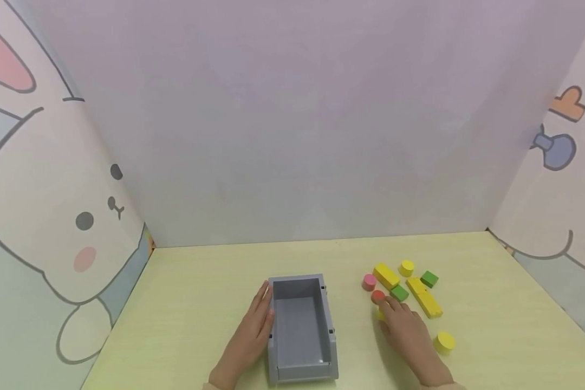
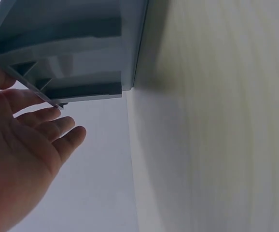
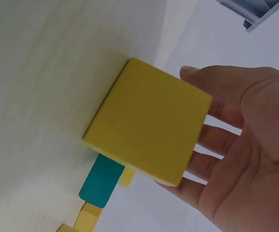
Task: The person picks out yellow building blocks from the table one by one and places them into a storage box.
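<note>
A grey plastic bin (image 1: 299, 374) stands on the table, its open top facing up. My left hand (image 1: 253, 330) lies along the bin's left wall, fingers fairly straight and thumb near the rim; the left wrist view shows this hand (image 2: 28, 145) beside the bin's ribbed side (image 2: 86, 67). To the right, my right hand (image 1: 407, 327) reaches down over the blocks, fingertips right at a red round block (image 1: 377, 296). A yellow block (image 1: 381, 314) shows partly between thumb and fingers; I cannot tell whether they pinch it. In the right wrist view, a large yellow block (image 3: 149, 121) hides the fingertips.
Beyond my right hand lie a pink round block (image 1: 369, 281), yellow oblong blocks (image 1: 387, 276), green blocks (image 1: 429, 279) and a yellow cylinder (image 1: 407, 267). Another yellow cylinder (image 1: 444, 343) stands beside my right wrist. Pale walls with cartoon drawings enclose the table (image 1: 200, 292).
</note>
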A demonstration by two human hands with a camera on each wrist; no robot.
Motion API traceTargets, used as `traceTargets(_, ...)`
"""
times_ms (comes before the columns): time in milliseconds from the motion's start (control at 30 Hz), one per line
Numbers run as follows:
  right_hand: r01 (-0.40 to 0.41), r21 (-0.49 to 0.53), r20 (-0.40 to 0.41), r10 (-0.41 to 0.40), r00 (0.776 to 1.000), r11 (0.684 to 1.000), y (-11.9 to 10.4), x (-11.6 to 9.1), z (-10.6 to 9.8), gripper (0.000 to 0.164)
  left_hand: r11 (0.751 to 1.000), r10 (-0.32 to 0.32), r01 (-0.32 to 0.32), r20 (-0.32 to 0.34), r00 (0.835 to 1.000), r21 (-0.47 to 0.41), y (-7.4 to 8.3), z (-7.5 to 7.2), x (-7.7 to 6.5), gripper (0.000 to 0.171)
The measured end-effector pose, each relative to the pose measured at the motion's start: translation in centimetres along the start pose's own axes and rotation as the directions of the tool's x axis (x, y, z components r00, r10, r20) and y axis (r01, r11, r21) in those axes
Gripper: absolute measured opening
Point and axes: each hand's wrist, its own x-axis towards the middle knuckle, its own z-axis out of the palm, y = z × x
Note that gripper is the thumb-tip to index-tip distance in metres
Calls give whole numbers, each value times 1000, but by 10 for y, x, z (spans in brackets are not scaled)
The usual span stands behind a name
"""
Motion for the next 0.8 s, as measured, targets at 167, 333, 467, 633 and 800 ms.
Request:
traceTargets(167,-26,37,38,25,999,999,0,2,0,33,1000,19,-19,-5,1000,3,0,1,0,51)
traceTargets(333,-60,68,97,53,994,996,0,5,1,27,1000,22,-22,-6,1000,15,-1,1,0,48)
traceTargets(467,-76,82,115,67,991,994,0,6,0,26,999,34,-34,-8,999,20,-1,2,0,48)
traceTargets(633,-67,84,98,59,993,994,0,5,0,27,1000,25,-25,-4,1000,5,-2,3,0,48)
traceTargets(800,-43,86,56,38,998,995,-1,4,-1,24,999,11,-11,5,1000,-37,-2,3,0,48)
